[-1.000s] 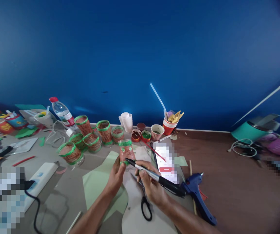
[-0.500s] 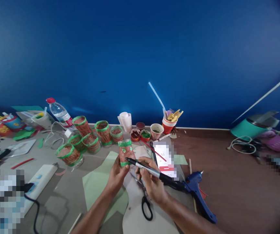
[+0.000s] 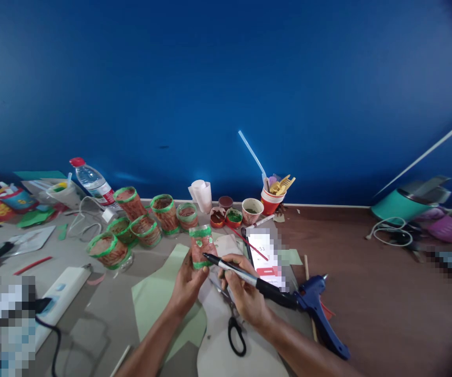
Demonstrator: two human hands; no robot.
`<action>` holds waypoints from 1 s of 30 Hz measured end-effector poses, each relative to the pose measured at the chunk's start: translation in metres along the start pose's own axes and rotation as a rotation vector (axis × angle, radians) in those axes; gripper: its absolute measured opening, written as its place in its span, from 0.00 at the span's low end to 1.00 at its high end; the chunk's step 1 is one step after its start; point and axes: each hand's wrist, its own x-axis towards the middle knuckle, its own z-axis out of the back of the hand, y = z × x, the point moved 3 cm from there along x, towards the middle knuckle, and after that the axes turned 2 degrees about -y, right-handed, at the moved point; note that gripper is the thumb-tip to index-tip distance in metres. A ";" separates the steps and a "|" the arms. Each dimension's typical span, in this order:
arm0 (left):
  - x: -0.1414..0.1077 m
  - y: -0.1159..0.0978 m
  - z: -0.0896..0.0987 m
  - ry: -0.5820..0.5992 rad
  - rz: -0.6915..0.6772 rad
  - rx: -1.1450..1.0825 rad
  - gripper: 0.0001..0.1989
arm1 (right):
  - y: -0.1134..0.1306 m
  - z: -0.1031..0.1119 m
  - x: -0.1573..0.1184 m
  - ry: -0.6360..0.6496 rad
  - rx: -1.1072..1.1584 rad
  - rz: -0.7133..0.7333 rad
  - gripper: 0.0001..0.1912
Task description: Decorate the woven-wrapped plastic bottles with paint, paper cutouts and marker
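Note:
My left hand (image 3: pixel 187 283) holds up a small brown-painted cup (image 3: pixel 204 245) with green bands at both ends and two pale green dots on its side. In my right hand (image 3: pixel 241 287) is a black-and-silver marker pen (image 3: pixel 236 271), its black tip at the cup's side below the dots; whether it touches I cannot tell. Below my right hand lie scissors (image 3: pixel 235 336) with black handles, partly covered by the hand. A pale green sheet (image 3: pixel 153 301) lies under my left forearm.
Several painted cups (image 3: pixel 110 251) stand at the left beside a tilted water bottle (image 3: pixel 92 180). Small paint cups (image 3: pixel 234 215) and a cup of wooden cutlery (image 3: pixel 273 201) line the wall. A phone (image 3: pixel 263 251) and blue glue gun (image 3: pixel 323 309) lie right; a power strip (image 3: pixel 63 290) lies left.
The view has shifted very slightly. Both hands keep their hold on the cup and the marker, and the pen tip stays at nearly the same spot.

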 end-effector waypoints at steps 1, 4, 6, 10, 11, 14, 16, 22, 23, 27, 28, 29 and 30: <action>0.000 0.000 0.000 -0.003 0.003 0.000 0.30 | 0.000 0.000 0.000 -0.001 -0.007 -0.003 0.11; 0.000 0.001 0.001 0.000 0.006 0.010 0.30 | 0.002 0.000 0.000 0.005 -0.009 -0.007 0.12; 0.001 0.002 0.001 0.008 0.006 0.017 0.29 | 0.003 -0.001 0.000 0.009 0.001 -0.004 0.12; 0.001 0.001 0.001 0.013 -0.002 0.027 0.28 | 0.003 -0.001 0.000 0.009 -0.007 -0.011 0.12; 0.001 0.001 0.001 0.011 -0.004 0.032 0.28 | 0.002 -0.001 0.000 0.009 -0.012 -0.014 0.12; 0.000 0.000 0.001 0.006 -0.011 0.056 0.29 | 0.001 0.000 0.000 0.002 -0.016 -0.011 0.12; 0.000 0.001 0.002 0.014 -0.010 0.067 0.29 | 0.000 0.000 0.001 -0.005 -0.014 -0.003 0.12; 0.000 0.005 0.004 0.014 -0.024 0.103 0.28 | 0.003 0.000 0.001 0.000 -0.023 0.002 0.11; 0.001 0.006 0.004 0.014 -0.025 0.100 0.28 | 0.004 0.000 0.001 -0.002 -0.026 -0.001 0.11; 0.001 0.005 0.004 -0.009 -0.004 0.063 0.28 | 0.006 0.000 0.002 -0.002 -0.048 -0.003 0.11; 0.001 0.005 0.004 -0.013 -0.001 0.057 0.28 | 0.006 -0.001 0.002 0.000 -0.049 0.003 0.11; 0.001 0.004 0.004 -0.016 -0.002 0.055 0.29 | 0.006 -0.001 0.002 0.003 -0.047 0.010 0.11; 0.001 0.004 0.003 -0.016 -0.004 0.059 0.29 | 0.005 -0.001 0.002 0.004 -0.043 0.016 0.11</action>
